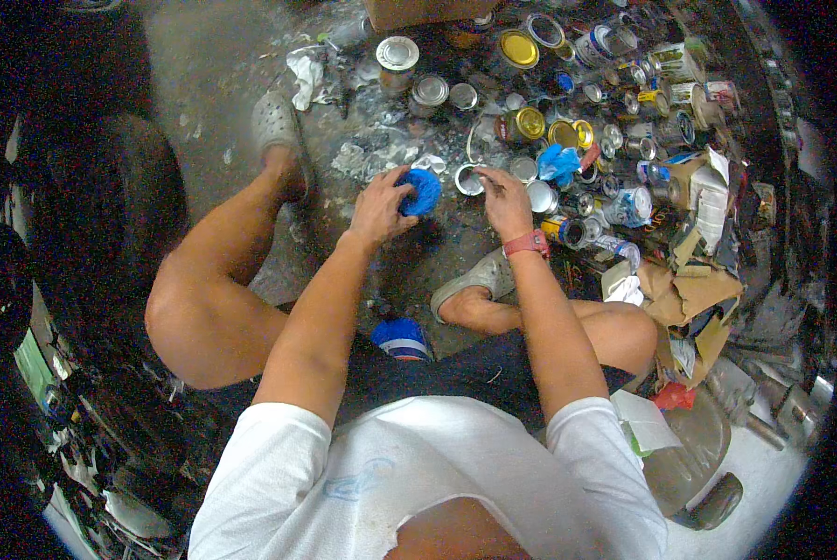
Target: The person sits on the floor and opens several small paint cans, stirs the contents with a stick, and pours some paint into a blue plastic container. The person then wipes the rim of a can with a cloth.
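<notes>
My left hand point(379, 207) is wrapped around the near-left side of a round blue container point(422, 193), thumb and fingers curled over its edge. To its right, a round white-rimmed metal lid point(469, 180) with a greyish middle meets the fingertips of my right hand point(505, 201). Those fingers look pinched at the lid's edge, palm side partly hidden. Between my thighs stands a can with a blue top and red and white bands point(401, 340), partly covered by my dark shorts.
Many paint cans point(528, 123) and jars crowd the floor ahead and right. A crumpled blue glove or bag point(558, 165) lies among them. White rags point(311, 77) lie ahead left. Torn cardboard point(689, 289) is heaped by my right knee, near a brown plastic chair point(689, 457).
</notes>
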Motion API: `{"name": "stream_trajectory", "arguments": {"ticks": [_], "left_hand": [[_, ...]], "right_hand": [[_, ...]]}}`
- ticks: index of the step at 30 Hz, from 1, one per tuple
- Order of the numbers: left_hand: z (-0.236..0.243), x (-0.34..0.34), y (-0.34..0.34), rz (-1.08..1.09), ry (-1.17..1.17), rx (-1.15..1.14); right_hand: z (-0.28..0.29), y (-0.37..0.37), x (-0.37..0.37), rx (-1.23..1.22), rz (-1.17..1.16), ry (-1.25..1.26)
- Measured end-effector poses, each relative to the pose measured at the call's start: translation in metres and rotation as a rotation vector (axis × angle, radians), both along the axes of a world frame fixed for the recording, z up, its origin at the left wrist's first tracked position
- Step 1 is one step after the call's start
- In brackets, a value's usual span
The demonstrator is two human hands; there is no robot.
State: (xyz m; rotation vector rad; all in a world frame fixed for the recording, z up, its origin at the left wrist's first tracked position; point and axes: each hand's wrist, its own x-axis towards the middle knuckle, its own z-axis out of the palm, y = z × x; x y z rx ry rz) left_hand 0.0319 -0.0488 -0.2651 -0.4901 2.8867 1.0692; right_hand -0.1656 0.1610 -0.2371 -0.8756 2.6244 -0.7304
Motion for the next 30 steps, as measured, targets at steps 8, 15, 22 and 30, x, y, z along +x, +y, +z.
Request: {"name": "stream_trajectory", "arguments": {"ticks": [8, 15, 22, 30], "left_hand": [[0.009, -0.005, 0.003, -0.004, -0.055, -0.012], [0.006, -0.003, 0.002, -0.014, -0.037, -0.036], [0.003, -0.005, 0.003, -0.013, -0.041, -0.025], [-0.006, -0.006, 0.004, -0.014, -0.037, -0.034]], "right_hand": [[-0.014, 0.007, -0.001, -0.229, 0.063, -0.018], [0.007, 0.003, 0.001, 0.043, 0.079, 0.173], [-0.022, 0.014, 0.000, 0.463, 0.137, 0.109], [-0.012, 0.012, 0.007, 0.122, 0.006, 0.045]]}}
